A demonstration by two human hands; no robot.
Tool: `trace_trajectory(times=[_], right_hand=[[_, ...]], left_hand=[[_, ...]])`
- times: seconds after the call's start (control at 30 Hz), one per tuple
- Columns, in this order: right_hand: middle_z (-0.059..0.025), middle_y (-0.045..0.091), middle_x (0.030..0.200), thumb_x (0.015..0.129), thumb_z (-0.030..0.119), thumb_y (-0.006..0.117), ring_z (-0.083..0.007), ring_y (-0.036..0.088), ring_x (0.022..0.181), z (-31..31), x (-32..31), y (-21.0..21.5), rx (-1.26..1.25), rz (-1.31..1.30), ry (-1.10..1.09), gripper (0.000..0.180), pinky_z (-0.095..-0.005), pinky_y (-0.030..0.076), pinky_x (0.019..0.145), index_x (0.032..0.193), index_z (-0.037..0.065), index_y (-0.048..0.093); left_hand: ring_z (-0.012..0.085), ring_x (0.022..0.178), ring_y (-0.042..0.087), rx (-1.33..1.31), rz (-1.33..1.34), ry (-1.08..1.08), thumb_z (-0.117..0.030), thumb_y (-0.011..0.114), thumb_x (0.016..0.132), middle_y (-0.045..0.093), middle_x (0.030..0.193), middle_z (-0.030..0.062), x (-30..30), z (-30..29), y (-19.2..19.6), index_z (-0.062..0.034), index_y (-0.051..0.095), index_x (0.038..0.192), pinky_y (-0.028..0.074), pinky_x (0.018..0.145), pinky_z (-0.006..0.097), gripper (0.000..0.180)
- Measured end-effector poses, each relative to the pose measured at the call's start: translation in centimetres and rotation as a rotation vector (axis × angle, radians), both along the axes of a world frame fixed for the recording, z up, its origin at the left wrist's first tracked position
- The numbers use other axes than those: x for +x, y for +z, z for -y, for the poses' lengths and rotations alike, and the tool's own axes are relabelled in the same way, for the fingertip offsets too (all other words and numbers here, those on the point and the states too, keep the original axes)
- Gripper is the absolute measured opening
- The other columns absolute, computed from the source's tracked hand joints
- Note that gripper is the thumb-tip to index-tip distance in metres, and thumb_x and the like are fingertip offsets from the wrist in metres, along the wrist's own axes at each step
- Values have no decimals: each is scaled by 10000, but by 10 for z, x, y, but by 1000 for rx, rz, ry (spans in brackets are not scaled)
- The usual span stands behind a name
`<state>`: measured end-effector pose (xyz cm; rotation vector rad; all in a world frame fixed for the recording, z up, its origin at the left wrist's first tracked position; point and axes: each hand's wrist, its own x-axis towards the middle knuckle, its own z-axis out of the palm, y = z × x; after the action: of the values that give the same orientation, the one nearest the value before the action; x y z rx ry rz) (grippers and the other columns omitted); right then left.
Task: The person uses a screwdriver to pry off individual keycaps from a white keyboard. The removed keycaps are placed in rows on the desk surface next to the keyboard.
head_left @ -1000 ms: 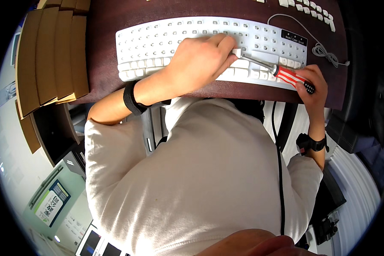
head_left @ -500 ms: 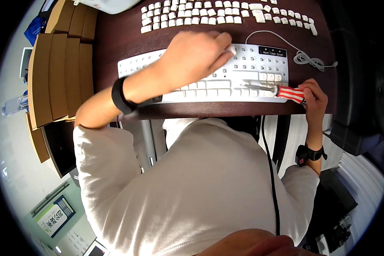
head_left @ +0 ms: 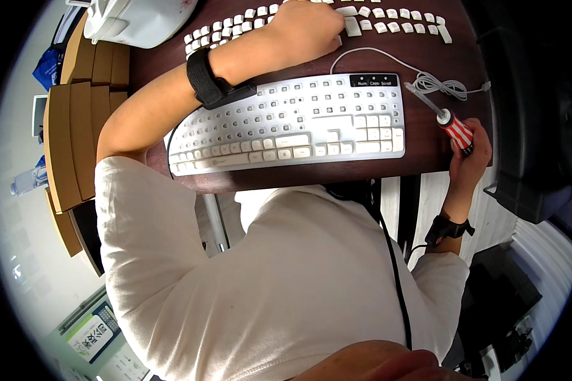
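left hand (head_left: pixel 305 28) closed over loose white keycaps (head_left: pixel 388 22) at dark worktop (head_left: pixel 426 57) rear | right hand (head_left: pixel 470 149) grips red-striped screwdriver (head_left: pixel 448 120), tip off white keyboard (head_left: pixel 292 124) | step: likely fetching a cap | next: seat squarely

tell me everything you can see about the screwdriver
The screwdriver has a stubby handle striped red and white with a black collar, plastic by the look of it, and a thin bare metal shaft. The right hand grips the handle near the table's front right edge. The tool is tilted, its shaft pointing up and to the left toward the coiled grey cable, just right of the white keyboard. The tip hangs over the dark table; whether it touches anything cannot be told.
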<state>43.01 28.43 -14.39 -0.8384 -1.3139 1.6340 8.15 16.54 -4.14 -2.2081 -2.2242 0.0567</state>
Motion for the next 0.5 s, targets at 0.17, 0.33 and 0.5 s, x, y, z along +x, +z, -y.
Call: trace_trajectory(times=[0.17, 0.33, 0.5], right_hand=[[-71, 602, 987, 1007, 144, 544, -101, 592, 793, -5, 8, -5, 113, 14, 105, 215, -194, 496, 649, 1004, -49, 639], [-75, 592, 976, 848, -9, 700, -128, 563, 848, -4, 5, -4, 556, 246, 91, 200, -244, 483, 769, 1024, -41, 611], [-76, 584, 993, 840, -18, 701, -134, 566, 871, -3, 5, -6, 542, 188, 102, 223, -235, 495, 754, 1040, -45, 606]], left_hand=[[359, 799, 688, -57, -33, 74, -300, 679, 898, 697, 821, 157, -1, -5, -3, -50, 685, 902, 553, 711, 451, 250], [345, 793, 687, -69, -36, 95, -310, 684, 903, 703, 819, 139, -3, -5, -5, -68, 693, 902, 548, 714, 444, 242], [319, 766, 687, 12, 22, 52, -297, 682, 910, 710, 808, 115, -4, 2, 1, -83, 703, 896, 539, 685, 426, 216]])
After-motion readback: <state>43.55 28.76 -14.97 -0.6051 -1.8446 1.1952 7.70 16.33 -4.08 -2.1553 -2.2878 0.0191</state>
